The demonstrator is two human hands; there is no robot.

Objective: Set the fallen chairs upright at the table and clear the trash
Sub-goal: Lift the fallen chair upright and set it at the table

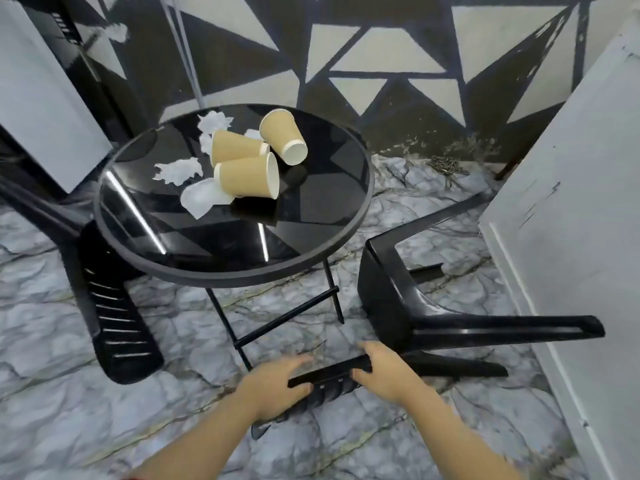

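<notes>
Both hands grasp the backrest of the fallen black plastic chair lying on the marble floor: left grip and right grip clench its top edge. Beyond the grips, the round glass worktop carries three tipped paper cups and crumpled tissues. Left of them lies a second fallen chair.

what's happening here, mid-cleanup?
A person is bent over a fallen black chair on the marble floor, right of a round glass table. Both hands are on its backrest edge: the left hand and the right hand each have a grip on it. The chair lies on its side, not yet lifted. A second black chair lies fallen left of the table. Three paper cups on their sides and crumpled napkins are on the tabletop.
</notes>
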